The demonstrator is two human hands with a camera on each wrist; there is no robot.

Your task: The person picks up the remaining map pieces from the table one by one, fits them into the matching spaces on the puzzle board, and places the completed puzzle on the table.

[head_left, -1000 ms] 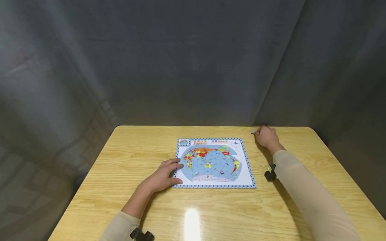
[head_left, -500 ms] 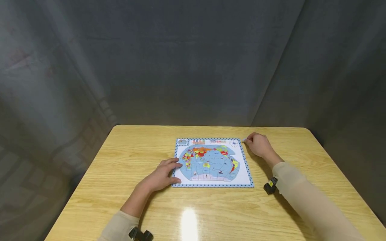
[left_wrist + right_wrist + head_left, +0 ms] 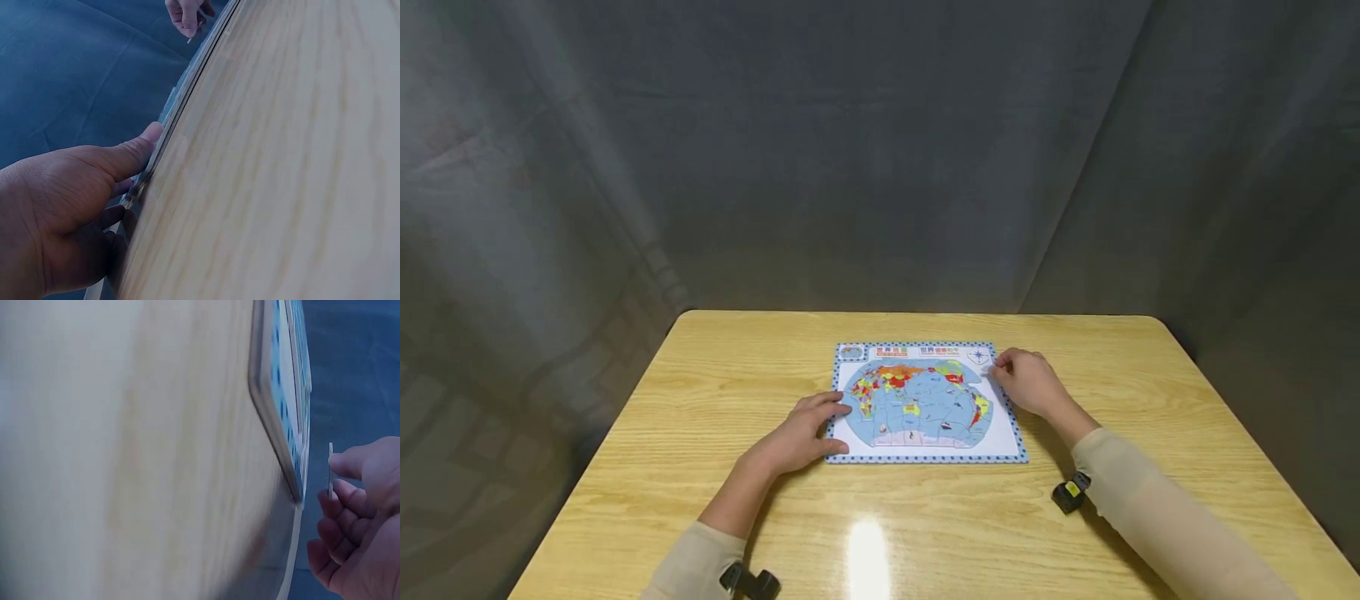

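A world map jigsaw puzzle board (image 3: 1006, 433) with a blue dotted border lies flat on the table. Most of its map is filled with pieces; a notch shows white at the map's upper right. My left hand (image 3: 801, 433) rests on the board's left edge, thumb and fingers spread. In the left wrist view, that thumb (image 3: 151, 132) lies along the board's edge. Thumb and fingers of my right hand (image 3: 1033, 385) pinch a small thin puzzle piece (image 3: 330, 481) over the board's upper right, beside the notch. The right wrist view shows the piece edge-on, raised off the board.
The light wooden table (image 3: 737, 358) extends around the board on all sides. Dark grey curtains (image 3: 865, 167) hang behind the table and at both sides. Each wrist carries a small black camera (image 3: 1070, 493).
My right hand has brought the puzzle piece from the table's back right, toward me and leftward, to over the board's upper right. My left hand stays at the board's left edge.
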